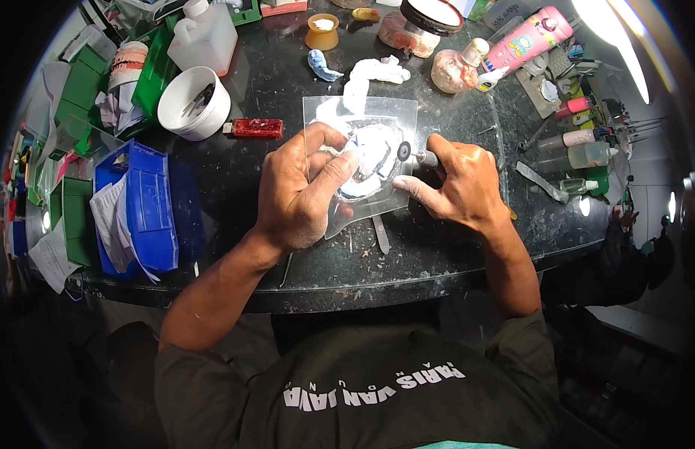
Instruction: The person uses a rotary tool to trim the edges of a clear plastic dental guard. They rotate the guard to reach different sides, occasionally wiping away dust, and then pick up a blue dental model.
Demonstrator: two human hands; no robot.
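My left hand (299, 191) grips a clear, square plastic sheet (400, 114), thumb on top at the middle. A white arch-shaped form (371, 150), like a dental cast, shows at the sheet's centre; glare and my fingers hide part of it. In my right hand (467, 183) is a rotary handpiece (427, 158), with fingers closed round it and the thumb against the sheet's right part. Its small black disc (404, 151) stands at the right side of the white form. Whether the disc touches the plastic, I cannot tell.
A blue bin (153, 213), a white tub (168, 112) and a red lighter (257, 129) lie to the left. White putty-like pieces (358, 84) sit beyond the sheet. At the right are a round flask (453, 71), a pink bottle (527, 37) and several small bottles.
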